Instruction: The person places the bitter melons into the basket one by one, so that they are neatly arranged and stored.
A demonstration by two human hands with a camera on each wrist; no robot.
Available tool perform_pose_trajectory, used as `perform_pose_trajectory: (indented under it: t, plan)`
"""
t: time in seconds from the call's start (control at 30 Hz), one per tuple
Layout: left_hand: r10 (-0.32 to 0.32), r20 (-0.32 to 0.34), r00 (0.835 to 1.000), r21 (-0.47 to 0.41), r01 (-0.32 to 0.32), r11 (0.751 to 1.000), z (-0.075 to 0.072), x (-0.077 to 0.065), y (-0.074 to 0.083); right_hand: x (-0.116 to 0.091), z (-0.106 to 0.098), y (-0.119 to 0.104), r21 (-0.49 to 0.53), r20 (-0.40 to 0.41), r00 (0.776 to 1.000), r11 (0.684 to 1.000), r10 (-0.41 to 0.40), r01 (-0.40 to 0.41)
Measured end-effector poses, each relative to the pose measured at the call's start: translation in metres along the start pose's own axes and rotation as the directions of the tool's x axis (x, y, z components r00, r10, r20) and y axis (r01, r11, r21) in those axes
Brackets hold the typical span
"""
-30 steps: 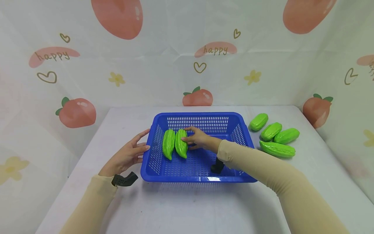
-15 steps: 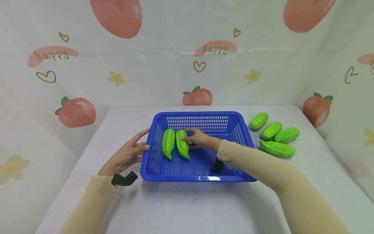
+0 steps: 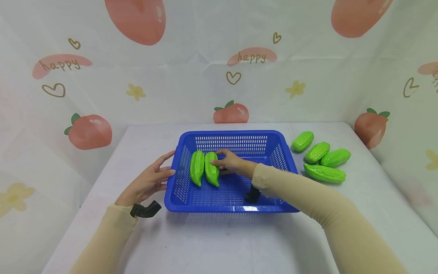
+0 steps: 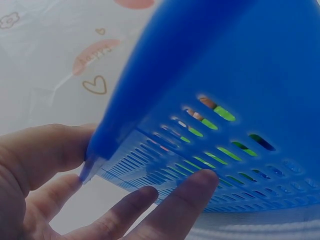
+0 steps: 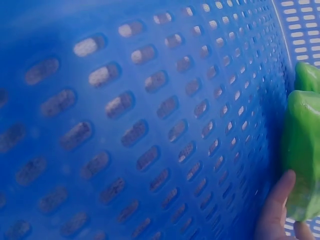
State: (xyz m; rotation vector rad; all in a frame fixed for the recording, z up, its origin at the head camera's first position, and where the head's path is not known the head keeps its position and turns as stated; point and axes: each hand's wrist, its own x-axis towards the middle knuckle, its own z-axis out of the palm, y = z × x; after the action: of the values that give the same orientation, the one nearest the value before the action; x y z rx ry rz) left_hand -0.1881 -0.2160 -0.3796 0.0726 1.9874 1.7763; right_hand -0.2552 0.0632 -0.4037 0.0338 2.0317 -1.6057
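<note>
Two glossy green bitter melons lie side by side in the left part of a blue plastic basket [image 3: 236, 209], pointed ends toward me. My right hand [image 3: 233, 161] reaches into the basket and holds the right-hand bitter melon [image 3: 211, 173], thumb on top and fingers at its right side. In the right wrist view that bitter melon [image 5: 305, 150] shows at the right edge, the thumb against it. The other bitter melon [image 3: 197, 169] sits close beside it. My left hand [image 3: 150, 180] touches the basket's left side with spread fingers, several of them against the perforated wall [image 4: 235, 135].
To the right of the basket lie several more bitter melons on the white table [image 3: 205, 243], the nearest bitter melon [image 3: 325, 173] lying crosswise. A fruit-patterned cloth [image 3: 178, 76] hangs behind the table.
The right-hand bitter melon swung slightly right away from its neighbour, then moved back left beside it with my right hand. My left hand and the basket have stayed in place.
</note>
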Motion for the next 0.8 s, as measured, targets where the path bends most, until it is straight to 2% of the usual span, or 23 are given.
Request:
perform_pose_trajectory:
  t: [0.23,0.8]
  plan:
    - [0.001,-0.001,1.0,0.003,-0.001,1.0,0.0006,0.0009,-0.0002,0.0008,0.0013,0.0015,0.042,0.003,1.0,0.999,0.009,-0.009]
    - [0.006,0.005,1.0,-0.009,-0.006,1.0,0.0006,0.0009,-0.0008,0.0023,-0.0022,0.0033,0.039,0.002,1.0,0.999,0.019,-0.019]
